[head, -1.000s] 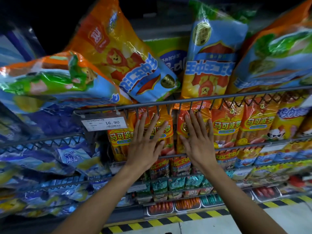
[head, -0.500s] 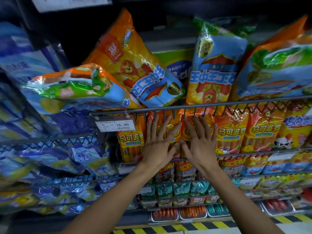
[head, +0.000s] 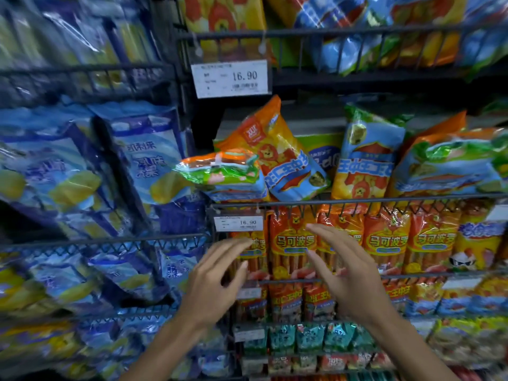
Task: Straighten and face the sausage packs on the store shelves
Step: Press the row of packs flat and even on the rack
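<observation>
A row of orange sausage packs (head: 291, 243) stands upright behind the wire rail (head: 357, 201) of the middle shelf. My left hand (head: 217, 273) and my right hand (head: 343, 268) hover in front of that row with fingers spread and relaxed, holding nothing. On the shelf above, an orange and blue lion pack (head: 283, 158) leans to the left. A green and orange pack (head: 222, 171) lies flat on its side beside it. A blue and yellow lion pack (head: 365, 160) stands nearly upright.
Blue and yellow packs (head: 82, 182) fill the wire shelves on the left. Price tags (head: 230, 78) (head: 238, 223) hang from the rails. Smaller orange and teal packs (head: 299, 336) fill the lower shelves. More bags sit on the top shelf (head: 357, 31).
Both hands have come off the orange packs and drawn back, fingers now loose. The view has tilted up and to the left, bringing the top shelf into sight.
</observation>
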Motion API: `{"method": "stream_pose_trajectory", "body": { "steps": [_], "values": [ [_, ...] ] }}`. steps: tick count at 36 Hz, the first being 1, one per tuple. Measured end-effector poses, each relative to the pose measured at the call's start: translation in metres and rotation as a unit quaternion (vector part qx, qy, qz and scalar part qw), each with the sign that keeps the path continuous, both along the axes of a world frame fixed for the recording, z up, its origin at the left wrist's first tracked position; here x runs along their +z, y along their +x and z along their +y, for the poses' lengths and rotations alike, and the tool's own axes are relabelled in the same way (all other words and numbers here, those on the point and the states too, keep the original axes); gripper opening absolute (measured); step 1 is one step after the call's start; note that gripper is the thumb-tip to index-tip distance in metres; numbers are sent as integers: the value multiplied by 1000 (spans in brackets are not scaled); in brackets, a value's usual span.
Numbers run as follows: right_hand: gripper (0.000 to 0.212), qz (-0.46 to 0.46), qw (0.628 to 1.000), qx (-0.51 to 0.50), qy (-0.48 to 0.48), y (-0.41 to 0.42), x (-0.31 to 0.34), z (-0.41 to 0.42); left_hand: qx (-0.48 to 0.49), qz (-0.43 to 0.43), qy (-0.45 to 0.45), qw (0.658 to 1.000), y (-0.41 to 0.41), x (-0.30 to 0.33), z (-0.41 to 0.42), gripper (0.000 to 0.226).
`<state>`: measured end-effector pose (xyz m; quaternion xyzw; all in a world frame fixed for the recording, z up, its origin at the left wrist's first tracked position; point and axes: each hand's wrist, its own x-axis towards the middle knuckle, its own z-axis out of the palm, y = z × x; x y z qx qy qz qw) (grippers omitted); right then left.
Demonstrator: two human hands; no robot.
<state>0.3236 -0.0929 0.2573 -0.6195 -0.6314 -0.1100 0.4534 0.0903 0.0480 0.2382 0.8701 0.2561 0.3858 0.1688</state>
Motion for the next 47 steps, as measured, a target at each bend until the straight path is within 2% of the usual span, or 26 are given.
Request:
{"method": "stream_pose_trajectory", "body": {
  "steps": [4, 7, 12, 18, 24, 29, 32, 35, 39, 42, 45, 47],
  "values": [
    [52, 37, 999, 24, 4, -18, 41, 12, 19, -60, -59, 996, -23, 36, 2, 40],
    [54, 58, 998, 25, 15, -25, 66, 23, 41, -99, -100, 989, -30, 51, 7, 52],
    [53, 88, 995, -8, 45, -18, 95, 43, 28, -159, -111, 981, -31, 73, 15, 56],
    [50, 76, 995, -48, 45, -5, 108, 68, 9, -202, -186, 962, -15, 87, 32, 64],
    [50, 54, 994, -90, 3, 14, 108, 89, -4, -223, -158, 962, 7, 93, 46, 37],
    [43, 7, 991, -135, -22, 36, 106, 87, 28, -240, -121, 963, 15, 98, 48, 38],
    [46, 17, 987, -156, -21, 51, 100, 80, 42, -238, -116, 963, 16, 98, 50, 41],
    [52, 24, 989, -147, 3, 57, 94, 76, 47, -230, -116, 965, 19, 99, 51, 43],
    [71, -69, 977, -160, 121, 47, 88, 75, 51, -219, -102, 969, 26, 105, 50, 41],
    [86, -88, 974, -113, 177, 45, 84, 78, 41, -220, -111, 968, 32, 110, 53, 41],
    [83, -106, 974, -91, 176, 43, 82, 79, 17, -202, -129, 971, 35, 113, 59, 56],
    [74, -110, 972, -76, 192, 39, 79, 75, 0, -188, -136, 973, 35, 116, 63, 61]
  ]
}}
